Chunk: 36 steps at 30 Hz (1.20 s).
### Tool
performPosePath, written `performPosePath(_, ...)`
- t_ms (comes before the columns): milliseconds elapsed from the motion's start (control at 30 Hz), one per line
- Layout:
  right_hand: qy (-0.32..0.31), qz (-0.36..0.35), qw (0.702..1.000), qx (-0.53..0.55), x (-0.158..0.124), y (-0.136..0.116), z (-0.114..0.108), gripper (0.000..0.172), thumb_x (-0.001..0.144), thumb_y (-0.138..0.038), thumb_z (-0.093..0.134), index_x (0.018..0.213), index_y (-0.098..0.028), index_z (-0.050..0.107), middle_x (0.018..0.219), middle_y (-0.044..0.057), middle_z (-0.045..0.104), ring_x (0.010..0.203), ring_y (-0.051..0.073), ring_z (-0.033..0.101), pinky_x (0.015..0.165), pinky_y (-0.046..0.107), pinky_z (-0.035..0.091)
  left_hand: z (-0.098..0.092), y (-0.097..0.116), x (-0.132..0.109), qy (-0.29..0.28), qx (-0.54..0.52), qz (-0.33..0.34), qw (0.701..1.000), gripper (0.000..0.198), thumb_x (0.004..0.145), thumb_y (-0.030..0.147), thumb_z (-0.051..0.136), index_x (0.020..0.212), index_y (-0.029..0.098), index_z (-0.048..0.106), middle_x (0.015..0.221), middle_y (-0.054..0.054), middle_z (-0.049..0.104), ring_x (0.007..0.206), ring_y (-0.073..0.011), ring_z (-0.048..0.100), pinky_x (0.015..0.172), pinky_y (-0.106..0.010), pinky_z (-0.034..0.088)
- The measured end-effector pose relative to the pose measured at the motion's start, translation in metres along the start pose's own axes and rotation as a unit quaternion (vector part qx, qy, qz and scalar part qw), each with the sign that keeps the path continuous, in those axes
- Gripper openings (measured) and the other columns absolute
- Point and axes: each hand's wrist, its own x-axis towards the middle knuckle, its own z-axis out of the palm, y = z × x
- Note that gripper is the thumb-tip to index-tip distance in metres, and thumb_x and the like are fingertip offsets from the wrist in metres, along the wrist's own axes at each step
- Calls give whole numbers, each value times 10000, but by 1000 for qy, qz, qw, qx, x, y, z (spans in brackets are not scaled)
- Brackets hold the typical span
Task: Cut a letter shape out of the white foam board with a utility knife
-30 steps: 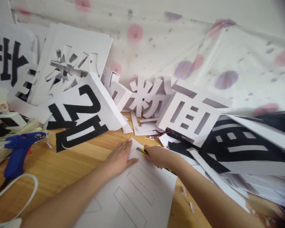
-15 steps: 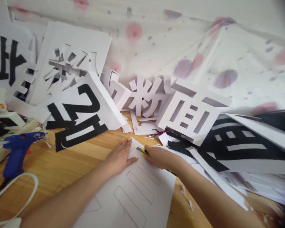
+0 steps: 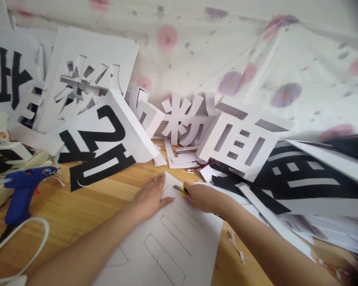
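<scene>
A white board (image 3: 162,254) with pencilled outlines of long bars lies on the wooden table, its corner pointing away from me. Flat on its far left edge rests my left hand (image 3: 151,197), fingers stretched forward and thumb out to the side. My right hand (image 3: 201,196) is closed around a yellow-and-black utility knife (image 3: 183,189). The blade is out and points left, close to a pencil line near the board's far corner. Most of the knife's handle is hidden in my fist. Whether the tip touches the board I cannot tell.
A blue glue gun (image 3: 20,194) with a white cable lies at left. Behind stand white cut-out characters (image 3: 241,143) and a sheet with black lettering (image 3: 98,143). Black and white cut sheets (image 3: 310,174) pile up at right. Paper scraps (image 3: 183,157) litter the table (image 3: 113,202).
The knife and my right hand have shifted very slightly right in the view. My left hand stays on the board.
</scene>
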Motion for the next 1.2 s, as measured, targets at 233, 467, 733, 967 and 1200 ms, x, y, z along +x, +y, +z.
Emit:
performPosePath(233, -1, 7, 1000, -3, -4, 0, 2, 252, 890, -341, 291, 984, -193, 473, 816, 80, 593, 675, 212, 572, 507, 276, 331, 0, 0, -1, -9, 9, -3, 1000, 809, 843, 543, 369, 1405, 21, 113, 1467, -169, 150, 1347, -275, 136, 1078, -383, 179)
performPosePath(467, 8, 4, 1000, -8, -8, 1, 2, 256, 890, -332, 278, 992, -195, 469, 791, 70, 589, 653, 207, 566, 491, 274, 316, 0, 0, 0, -7, 22, 4, 1000, 803, 846, 540, 366, 1401, 12, 126, 1463, -168, 167, 1345, -267, 152, 1079, -375, 182)
performPosePath(733, 11, 6, 1000, -16, -10, 0, 3, 249, 893, -325, 283, 987, -195, 473, 805, 73, 589, 657, 206, 572, 489, 270, 311, 3, -3, 2, 4, 9, 11, 1000, 797, 844, 520, 392, 1398, 9, 133, 1458, -181, 170, 1344, -274, 144, 1082, -394, 181)
performPosePath(967, 13, 9, 1000, -25, -13, 2, 5, 229, 890, -301, 298, 985, -191, 476, 776, 64, 599, 646, 210, 582, 482, 269, 302, 2, -2, 0, -2, 19, 9, 1000, 794, 848, 526, 377, 1401, 15, 128, 1461, -175, 171, 1345, -261, 150, 1081, -373, 184)
performPosePath(1200, 12, 9, 1000, -28, -17, 2, 5, 221, 895, -286, 301, 993, -190, 473, 775, 65, 613, 655, 204, 587, 488, 262, 305, 3, -3, 2, 1, 23, 14, 1000, 790, 851, 531, 361, 1401, 18, 122, 1464, -167, 156, 1347, -257, 142, 1081, -383, 183)
